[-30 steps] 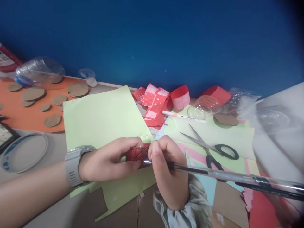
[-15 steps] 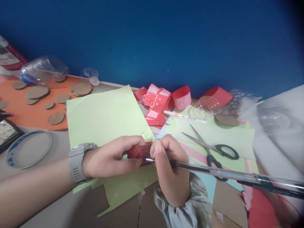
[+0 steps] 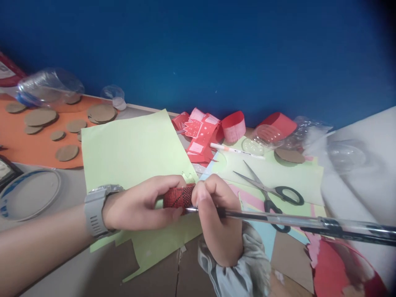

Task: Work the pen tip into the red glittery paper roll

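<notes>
**At the clock's centre, a pen tip close by a red piece**

Taking the hands as the clock's centre, the pen's point(image 3: 280, 220) barrel runs out nearest, just past three o'clock. The right hand point(image 3: 219, 218) holds it low, thumb and forefinger pinched near the tip. The left hand's point(image 3: 142, 204) fingers pinch the red piece point(image 3: 177, 198), dark-patterned, at the centre; I cannot tell whether the tip touches it. For good control, I judge, the left thumb should brace the edge beside the tip and the right grip should stay low and light, since so long a barrel could lever the point aside.

A grey watch point(image 3: 95, 216) sits at nine; I can't read its dial. Beyond it, also at nine, a ring point(image 3: 17, 180) bears blue letters, too unclear to read. Scissors point(image 3: 268, 190) lie spread at three, on paper. Farther out, a green sheet point(image 3: 133, 148) spreads at ten, and a white marker point(image 3: 236, 150) between one and two carries small dark print, illegible. Red cut-outs point(image 3: 204, 134) lie at twelve. Farthest, at ten, cardboard discs point(image 3: 41, 117) precede a red container point(image 3: 10, 72) whose pale label is unreadable.
</notes>
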`<state>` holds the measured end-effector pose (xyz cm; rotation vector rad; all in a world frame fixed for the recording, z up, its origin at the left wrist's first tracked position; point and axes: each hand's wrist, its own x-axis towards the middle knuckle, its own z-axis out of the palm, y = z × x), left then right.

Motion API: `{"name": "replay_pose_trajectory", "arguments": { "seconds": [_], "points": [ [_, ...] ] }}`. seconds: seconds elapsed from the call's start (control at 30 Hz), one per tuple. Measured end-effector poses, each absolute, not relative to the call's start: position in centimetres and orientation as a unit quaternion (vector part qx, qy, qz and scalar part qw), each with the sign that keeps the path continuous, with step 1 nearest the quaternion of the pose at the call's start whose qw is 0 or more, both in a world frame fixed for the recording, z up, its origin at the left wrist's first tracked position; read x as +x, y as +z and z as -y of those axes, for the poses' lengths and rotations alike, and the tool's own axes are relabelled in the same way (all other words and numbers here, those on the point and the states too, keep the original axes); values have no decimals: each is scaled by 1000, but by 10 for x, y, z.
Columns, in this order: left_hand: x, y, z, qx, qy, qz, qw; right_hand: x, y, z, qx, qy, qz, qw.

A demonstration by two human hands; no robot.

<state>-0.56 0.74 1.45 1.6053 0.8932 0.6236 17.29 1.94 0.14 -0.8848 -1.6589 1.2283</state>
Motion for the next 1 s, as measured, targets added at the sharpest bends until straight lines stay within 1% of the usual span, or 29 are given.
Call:
{"name": "replay_pose_trajectory", "arguments": {
  "seconds": [1.0],
  "points": [
    [-6,13,-7,682,274,-377,564,174,-2,-20,-338,512,666,424]
  ]
}}
